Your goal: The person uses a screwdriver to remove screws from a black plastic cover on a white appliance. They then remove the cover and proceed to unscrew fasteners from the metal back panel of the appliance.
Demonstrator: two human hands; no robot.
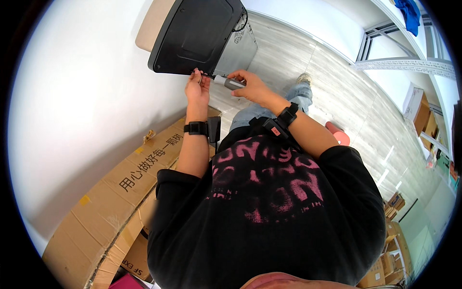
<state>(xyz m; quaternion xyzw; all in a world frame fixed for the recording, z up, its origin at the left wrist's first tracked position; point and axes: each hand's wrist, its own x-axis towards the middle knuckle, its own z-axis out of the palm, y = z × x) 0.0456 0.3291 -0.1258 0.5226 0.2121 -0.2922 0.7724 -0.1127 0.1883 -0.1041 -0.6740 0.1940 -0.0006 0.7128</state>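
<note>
A flat black panel-like device (195,36) with rounded corners stands at the top, next to the white wall. My right hand (255,87) grips a screwdriver (231,83) by its grey and white handle, the shaft pointing left toward the device's near edge. At that edge my left hand (198,86) is closed, its fingertips pinched together around the screwdriver's tip. Whatever small thing may be between those fingertips is too small to make out. A black cable (245,21) loops at the device's right side.
A beige board (149,29) and a grey box (240,50) adjoin the device. Long cardboard boxes (106,212) lie along the wall to my left. Metal shelving (404,65) with a blue cloth (409,17) rises at the right. A red-pink object (339,135) is on the floor beside me.
</note>
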